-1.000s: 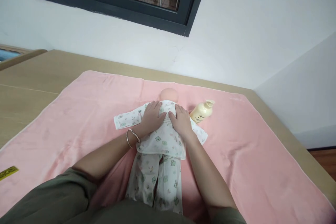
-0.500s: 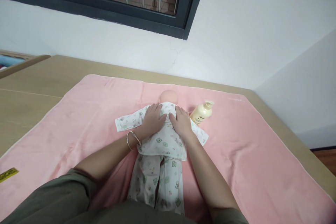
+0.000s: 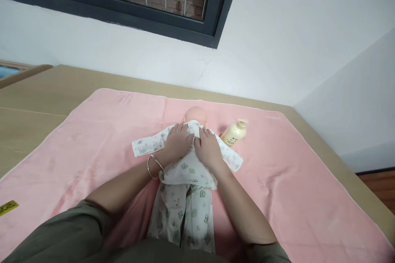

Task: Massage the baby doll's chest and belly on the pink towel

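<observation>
Pink towel (image 3: 277,164) covers the desk (image 3: 40,102), bearing a clothed doll (image 3: 188,164) beneath the flat, open left hand (image 3: 178,143) and right hand (image 3: 207,148), a cream bottle (image 3: 233,132) just beside.

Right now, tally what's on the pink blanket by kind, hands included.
Hands: 2, left hand and right hand, both flat on the doll's chest
Doll in printed clothes: 1
Cream pump bottle, lying on its side: 1
Yellow tag at the blanket edge: 1
Total: 5
</observation>
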`<state>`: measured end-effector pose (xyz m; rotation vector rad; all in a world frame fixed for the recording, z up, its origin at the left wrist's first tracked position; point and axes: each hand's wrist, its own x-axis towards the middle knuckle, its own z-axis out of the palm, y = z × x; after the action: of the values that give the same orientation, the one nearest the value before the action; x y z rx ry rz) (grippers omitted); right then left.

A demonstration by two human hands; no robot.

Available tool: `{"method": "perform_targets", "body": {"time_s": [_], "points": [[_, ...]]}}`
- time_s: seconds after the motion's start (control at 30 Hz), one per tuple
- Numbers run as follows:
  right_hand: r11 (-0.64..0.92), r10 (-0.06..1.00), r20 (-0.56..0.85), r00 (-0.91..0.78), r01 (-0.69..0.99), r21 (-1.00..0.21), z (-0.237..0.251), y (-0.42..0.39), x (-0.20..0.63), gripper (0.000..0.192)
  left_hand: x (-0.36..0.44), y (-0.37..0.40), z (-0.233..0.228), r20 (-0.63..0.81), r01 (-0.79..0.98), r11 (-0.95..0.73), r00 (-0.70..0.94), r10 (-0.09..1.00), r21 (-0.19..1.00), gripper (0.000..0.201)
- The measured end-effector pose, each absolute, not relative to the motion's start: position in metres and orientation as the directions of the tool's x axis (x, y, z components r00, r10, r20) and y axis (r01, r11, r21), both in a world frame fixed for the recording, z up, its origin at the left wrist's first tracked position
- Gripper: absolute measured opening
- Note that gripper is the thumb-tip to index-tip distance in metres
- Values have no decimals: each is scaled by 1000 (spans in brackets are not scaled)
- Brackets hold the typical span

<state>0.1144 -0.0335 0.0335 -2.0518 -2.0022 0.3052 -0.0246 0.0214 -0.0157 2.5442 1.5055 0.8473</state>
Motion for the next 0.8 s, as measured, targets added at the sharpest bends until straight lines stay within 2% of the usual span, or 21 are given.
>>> {"method": "perform_targets", "body": {"time_s": [0.17, 0.23, 0.33, 0.4, 0.53, 0.7, 0.8], "points": [[-49, 997, 39, 71, 916, -399, 30, -14, 139, 59, -18, -4, -9, 424, 837, -479, 345, 837, 264, 44], [-63, 996, 34, 82, 924, -377, 30, -14, 137, 59, -22, 1, -5, 407, 825, -509, 390, 826, 243, 40], [-62, 996, 38, 78, 948, -313, 32, -25, 122, 59, -30, 22, -1, 358, 755, -628, 542, 760, 190, 30], [-61, 997, 34, 74, 957, -282, 34, -34, 111, 59, -34, 36, -1, 325, 729, -649, 573, 753, 218, 28], [-50, 998, 26, 59, 959, -277, 35, -37, 108, 58, -33, 39, -4, 336, 751, -574, 475, 813, 326, 27], [-45, 999, 3, 50, 927, -372, 30, -15, 130, 61, -23, 7, -4, 365, 784, -540, 427, 827, 307, 38], [-54, 998, 14, 65, 920, -388, 30, -10, 135, 62, -20, -3, -2, 383, 798, -529, 411, 827, 288, 44]]}}
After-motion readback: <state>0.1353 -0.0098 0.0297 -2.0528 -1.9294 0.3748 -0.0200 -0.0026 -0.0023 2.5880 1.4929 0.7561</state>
